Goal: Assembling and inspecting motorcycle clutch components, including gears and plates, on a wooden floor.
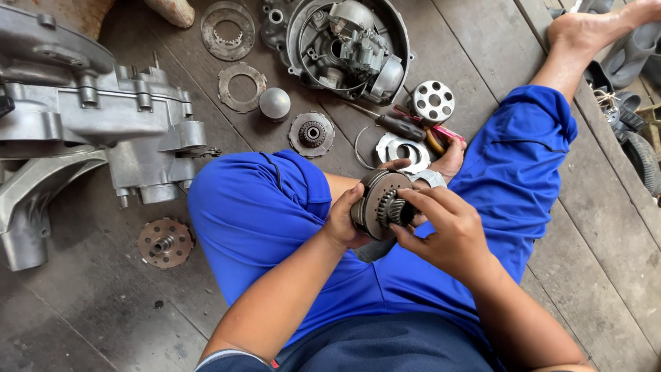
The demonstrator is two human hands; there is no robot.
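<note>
**Clutch assembly held in both hands above the lap**

The grey engine casing (82, 117) is the biggest thing here, lying on the wooden plank floor (592, 241), and everything else is placed against it. To its right, at the top of the view, a round engine cover (348, 45) lies open side up with metal parts inside. Right of the casing and lower, the person sits cross-legged in blue shorts (255, 213).

Above the lap, well right of the casing, is the clutch assembly (380, 204): a round, dark metal drum with a lighter rim and a small toothed gear at the centre of its face, which is turned to the right.

The left hand (344, 220) is closed on the drum's left side, thumb over the rim. The right hand (444, 231) comes from the other side, its fingertips pinched at the gear. The drum sits between the two hands, touching both.

Between casing and cover lie a flat ring plate (242, 87), a grey dome cap (275, 103) and a small toothed hub (311, 133). Below the casing lies a rusty drilled disc (164, 242). A screwdriver (385, 122) lies right of the hub.
</note>
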